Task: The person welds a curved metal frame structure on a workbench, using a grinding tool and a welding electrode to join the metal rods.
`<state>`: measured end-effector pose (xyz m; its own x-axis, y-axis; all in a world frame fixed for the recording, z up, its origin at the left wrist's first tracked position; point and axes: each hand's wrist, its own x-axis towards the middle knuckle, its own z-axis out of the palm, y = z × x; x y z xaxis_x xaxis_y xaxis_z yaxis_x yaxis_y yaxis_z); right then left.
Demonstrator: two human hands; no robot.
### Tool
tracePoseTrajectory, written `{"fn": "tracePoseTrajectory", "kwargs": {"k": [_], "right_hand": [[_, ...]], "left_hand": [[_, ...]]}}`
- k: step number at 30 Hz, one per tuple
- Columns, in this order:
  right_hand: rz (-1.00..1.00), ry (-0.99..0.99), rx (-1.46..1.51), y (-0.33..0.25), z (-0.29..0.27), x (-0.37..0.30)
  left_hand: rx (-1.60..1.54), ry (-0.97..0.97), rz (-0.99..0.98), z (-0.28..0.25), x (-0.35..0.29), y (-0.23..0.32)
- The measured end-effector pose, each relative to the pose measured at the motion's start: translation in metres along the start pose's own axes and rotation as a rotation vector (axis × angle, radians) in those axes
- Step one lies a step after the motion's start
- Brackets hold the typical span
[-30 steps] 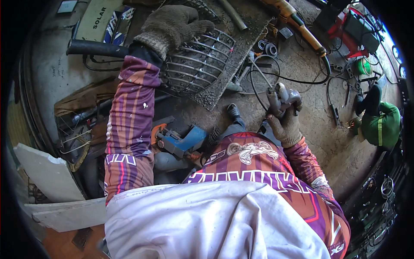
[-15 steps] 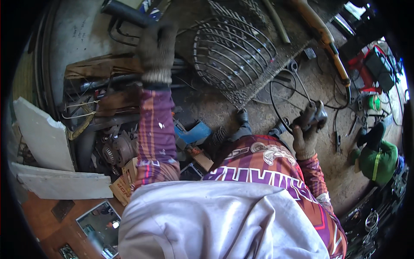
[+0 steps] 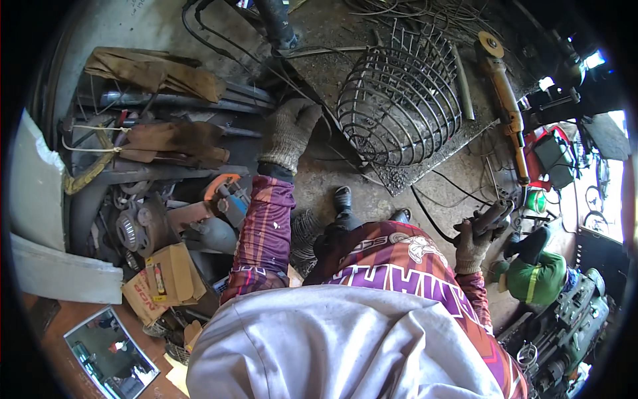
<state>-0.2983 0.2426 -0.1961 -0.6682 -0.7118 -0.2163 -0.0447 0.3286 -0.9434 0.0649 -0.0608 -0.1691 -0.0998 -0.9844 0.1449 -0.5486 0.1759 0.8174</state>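
Observation:
My left hand [image 3: 292, 133], in a knitted work glove, hangs beside the near-left edge of the metal worktable [image 3: 425, 169]. Its fingers are curled, and what lies in them, if anything, is hidden. A thin dark cable runs close by its fingers. Off to the right, my gloved right hand [image 3: 472, 246] is closed on a dark welding electrode holder [image 3: 495, 216] with a black cable. On the worktable sits a rounded cage of bent metal rods [image 3: 399, 106]. Above my left hand stands a dark cylinder [image 3: 274, 23], apart from it.
An angle grinder [image 3: 503, 100] lies at the table's right side. Brown cloths [image 3: 176, 143], pipes and an open cardboard box [image 3: 176, 276] crowd the left. A person in green [image 3: 538, 276] crouches at the right, near a red machine [image 3: 535, 156]. Cables cross the floor.
The view has shifted, so the cage and table sit farther right. My left hand has come down from beside the dark cylinder to the table's edge. My right hand keeps the electrode holder.

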Motion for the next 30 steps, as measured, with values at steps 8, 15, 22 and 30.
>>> {"fn": "tracePoseTrajectory", "kwargs": {"k": [8,15,22,30], "right_hand": [[-0.002,0.192,0.044,-0.012,0.017,-0.017],[-0.059,0.240,-0.084,0.006,0.021,-0.020],[-0.289,0.032,-0.671,0.007,0.006,0.002],[-0.522,-0.134,-0.756,0.022,-0.032,0.064]], "left_hand": [[0.079,-0.201,0.078,0.001,0.039,0.033],[0.028,-0.234,0.018,0.026,0.041,0.011],[0.239,-0.259,-0.097,0.025,0.046,0.027],[0.252,-0.088,0.044,-0.003,0.078,0.090]]}}
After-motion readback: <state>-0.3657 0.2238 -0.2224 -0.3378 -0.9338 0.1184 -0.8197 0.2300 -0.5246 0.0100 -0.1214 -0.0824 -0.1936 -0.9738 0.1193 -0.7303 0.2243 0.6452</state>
